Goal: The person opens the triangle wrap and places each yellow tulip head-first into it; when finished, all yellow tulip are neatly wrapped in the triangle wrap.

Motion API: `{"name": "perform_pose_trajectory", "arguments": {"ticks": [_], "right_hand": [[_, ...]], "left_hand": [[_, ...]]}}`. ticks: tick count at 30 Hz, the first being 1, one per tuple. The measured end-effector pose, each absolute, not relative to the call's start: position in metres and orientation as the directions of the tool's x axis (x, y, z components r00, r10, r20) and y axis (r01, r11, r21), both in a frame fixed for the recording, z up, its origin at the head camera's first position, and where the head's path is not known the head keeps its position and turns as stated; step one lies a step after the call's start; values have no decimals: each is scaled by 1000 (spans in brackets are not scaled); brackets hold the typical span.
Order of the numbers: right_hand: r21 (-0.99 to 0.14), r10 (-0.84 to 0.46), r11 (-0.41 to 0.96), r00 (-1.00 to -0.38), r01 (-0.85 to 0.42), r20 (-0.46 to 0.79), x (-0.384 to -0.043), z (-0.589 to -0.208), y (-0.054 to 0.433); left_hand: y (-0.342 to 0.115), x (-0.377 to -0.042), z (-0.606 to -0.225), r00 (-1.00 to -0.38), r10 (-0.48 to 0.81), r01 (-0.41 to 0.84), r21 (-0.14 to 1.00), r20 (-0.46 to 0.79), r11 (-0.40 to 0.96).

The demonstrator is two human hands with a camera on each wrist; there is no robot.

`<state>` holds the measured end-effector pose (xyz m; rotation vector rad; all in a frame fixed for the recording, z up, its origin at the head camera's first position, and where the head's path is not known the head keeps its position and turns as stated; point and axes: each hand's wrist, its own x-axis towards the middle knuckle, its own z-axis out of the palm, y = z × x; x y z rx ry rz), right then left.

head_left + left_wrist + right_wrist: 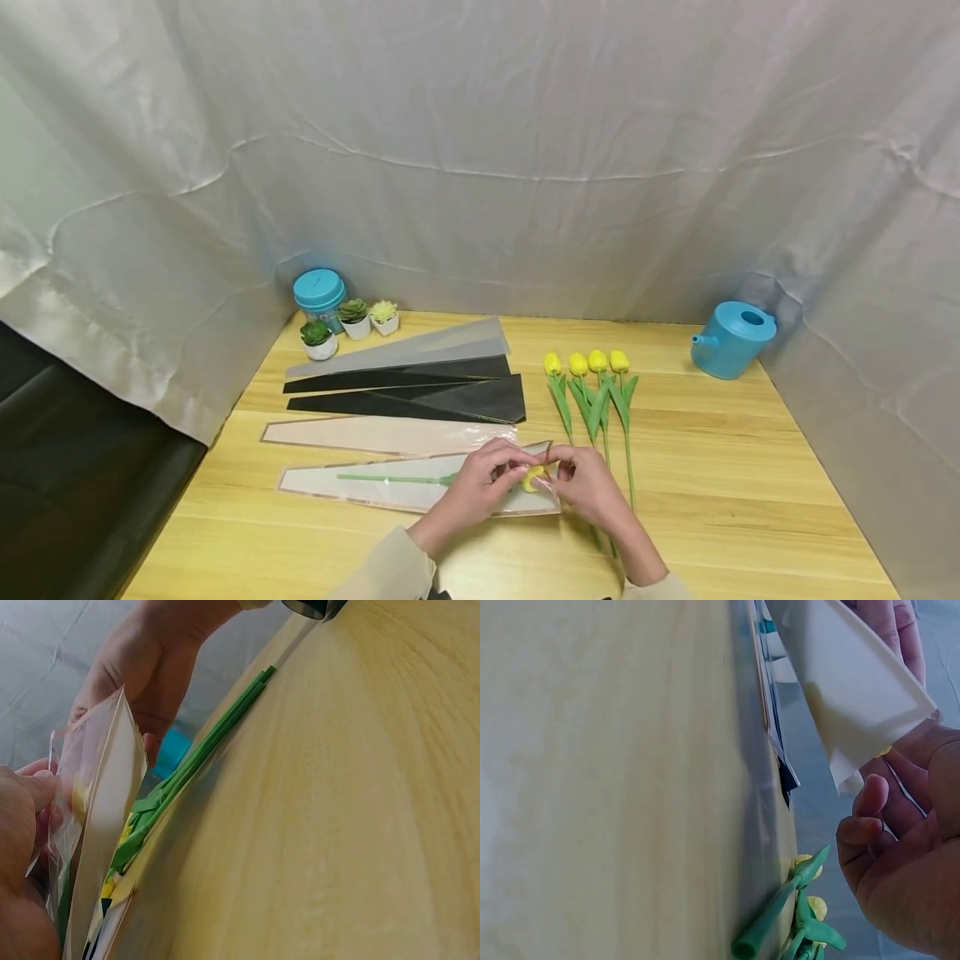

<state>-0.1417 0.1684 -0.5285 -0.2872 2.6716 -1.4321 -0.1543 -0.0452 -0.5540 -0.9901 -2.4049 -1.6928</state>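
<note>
A clear-fronted flower sleeve (405,496) with a white back and pinkish border is raised at its wide end. A single tulip lies inside it, its green stem (390,478) along the sleeve and its yellow bloom (532,478) near the opening. My left hand (483,479) pinches the clear film near the bloom; the left wrist view shows thumb and finger on that film (79,750). At the wide mouth, my right hand (588,483) grips the sleeve's edge. From the right wrist, the sleeve's white back (855,682) hides part of the grip.
Several yellow tulips (597,362) lie right of the sleeve, stems under my right forearm. Behind are a pink sleeve (375,432), black sleeves (472,398) and a grey sleeve (442,342). Small potted succulents (320,342), a blue canister (318,292) and a blue watering can (731,342) stand farther back.
</note>
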Motion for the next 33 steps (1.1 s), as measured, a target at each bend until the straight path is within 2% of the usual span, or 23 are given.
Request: {"name": "perform_pose_trajectory", "arguments": {"ticks": [9, 17, 23, 33], "right_hand": [[-831, -232, 543, -973, -117, -15, -142, -532, 166], [-838, -248, 529, -969, -135, -1, -141, -531, 172], [-850, -174, 519, -985, -85, -8, -142, -523, 185], [-794, -35, 607, -999, -31, 12, -146, -509, 233]], "left_hand": [[-45, -155, -557, -777, 472, 554, 809, 417, 197], [-54, -154, -557, -817, 476, 490, 828, 326, 272], [-60, -155, -560, -825, 466, 489, 817, 320, 305], [-66, -154, -563, -799, 506, 516, 803, 325, 298]]}}
